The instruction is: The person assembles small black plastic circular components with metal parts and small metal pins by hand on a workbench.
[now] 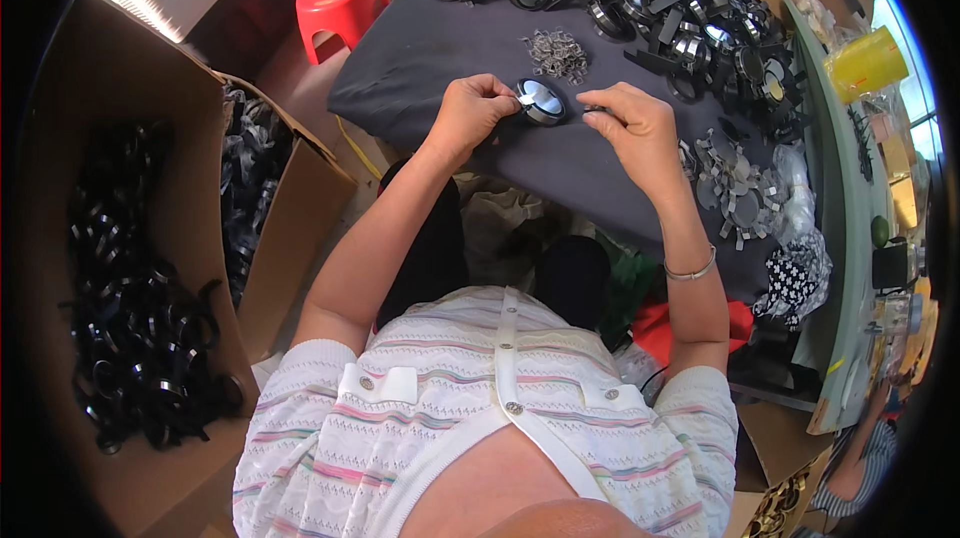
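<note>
My left hand (478, 112) is closed, thumb and fingertips pinching a small white tab at the left edge of a round black-rimmed piece (543, 101). The piece has a shiny pale face and looks like a watch case. To its right and apart from it, my right hand (636, 128) holds its thumb and fingers together around a small dark thing (594, 110), too small to name. A heap of small metal bits (557, 55) lies just beyond the round piece. Grey flat discs with tabs (738, 188) are piled to the right of my right hand.
A dark cloth (400, 63) covers the table. Black watch-like pieces with straps (690, 23) are heaped at the far right. Cardboard boxes (290, 228) with black pieces stand at left, a red stool (340, 3) behind. A patterned cloth bundle (795, 278) sits near the right edge.
</note>
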Available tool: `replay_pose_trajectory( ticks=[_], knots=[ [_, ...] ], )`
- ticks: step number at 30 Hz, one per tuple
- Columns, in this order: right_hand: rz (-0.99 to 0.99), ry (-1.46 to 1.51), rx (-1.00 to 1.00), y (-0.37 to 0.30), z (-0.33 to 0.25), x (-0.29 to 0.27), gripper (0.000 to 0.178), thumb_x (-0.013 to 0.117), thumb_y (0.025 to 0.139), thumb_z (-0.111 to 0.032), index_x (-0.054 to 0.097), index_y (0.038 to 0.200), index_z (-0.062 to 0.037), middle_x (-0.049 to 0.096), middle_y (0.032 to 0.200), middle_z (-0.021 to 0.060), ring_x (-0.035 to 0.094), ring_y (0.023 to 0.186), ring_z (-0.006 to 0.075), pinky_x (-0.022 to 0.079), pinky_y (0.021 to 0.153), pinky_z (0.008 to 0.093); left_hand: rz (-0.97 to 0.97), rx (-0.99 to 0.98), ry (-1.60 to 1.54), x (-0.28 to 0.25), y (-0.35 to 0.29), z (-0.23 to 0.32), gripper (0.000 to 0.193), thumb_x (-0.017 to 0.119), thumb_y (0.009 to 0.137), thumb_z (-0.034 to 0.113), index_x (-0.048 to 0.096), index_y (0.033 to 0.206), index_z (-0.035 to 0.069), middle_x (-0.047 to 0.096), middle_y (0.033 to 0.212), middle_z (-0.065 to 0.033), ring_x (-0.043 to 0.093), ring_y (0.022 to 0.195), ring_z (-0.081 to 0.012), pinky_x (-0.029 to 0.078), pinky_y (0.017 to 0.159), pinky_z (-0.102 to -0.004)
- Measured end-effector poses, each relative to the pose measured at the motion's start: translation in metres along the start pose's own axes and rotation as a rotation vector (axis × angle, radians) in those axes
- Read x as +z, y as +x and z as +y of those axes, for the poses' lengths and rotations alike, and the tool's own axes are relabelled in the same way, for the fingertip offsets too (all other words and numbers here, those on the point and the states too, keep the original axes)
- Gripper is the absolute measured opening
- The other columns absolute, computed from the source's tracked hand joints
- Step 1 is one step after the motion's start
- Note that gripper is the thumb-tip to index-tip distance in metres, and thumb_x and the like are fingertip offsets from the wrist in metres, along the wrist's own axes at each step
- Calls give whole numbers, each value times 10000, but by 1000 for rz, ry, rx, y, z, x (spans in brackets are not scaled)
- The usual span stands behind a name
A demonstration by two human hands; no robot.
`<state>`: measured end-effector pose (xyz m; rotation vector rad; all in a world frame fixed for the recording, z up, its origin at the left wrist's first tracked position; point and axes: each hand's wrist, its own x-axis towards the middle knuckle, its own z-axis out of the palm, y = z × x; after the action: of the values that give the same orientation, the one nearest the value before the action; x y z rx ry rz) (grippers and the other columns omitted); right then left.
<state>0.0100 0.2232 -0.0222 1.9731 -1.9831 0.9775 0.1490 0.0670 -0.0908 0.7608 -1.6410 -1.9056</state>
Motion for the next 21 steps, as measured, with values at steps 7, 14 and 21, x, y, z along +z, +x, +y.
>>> replay_pose_trajectory(
  ticks=[7,14,21],
  knots=[
    [-124,787,345,6,16,57,177,637,744,73,604,887,-25,597,823,27,588,692,90,488,607,220,-71,3,17,-5,6,1,74,630,782,44,576,734,31,562,676,-5,503,545,-72,412,407,-222],
    [1,378,-34,20,25,71,197,699,674,10,585,832,-19,598,806,94,600,718,242,484,622,311,-88,238,138,-9,11,-11,36,586,800,55,558,789,36,529,664,12,465,535,-47,351,447,-180],
    [-28,288,-158,37,26,72,184,712,667,-36,592,805,-48,584,722,76,591,663,248,466,573,329,121,716,593,-7,-1,-22,226,661,709,118,535,873,26,574,685,-176,570,582,-358,443,502,-394]
  ],
)
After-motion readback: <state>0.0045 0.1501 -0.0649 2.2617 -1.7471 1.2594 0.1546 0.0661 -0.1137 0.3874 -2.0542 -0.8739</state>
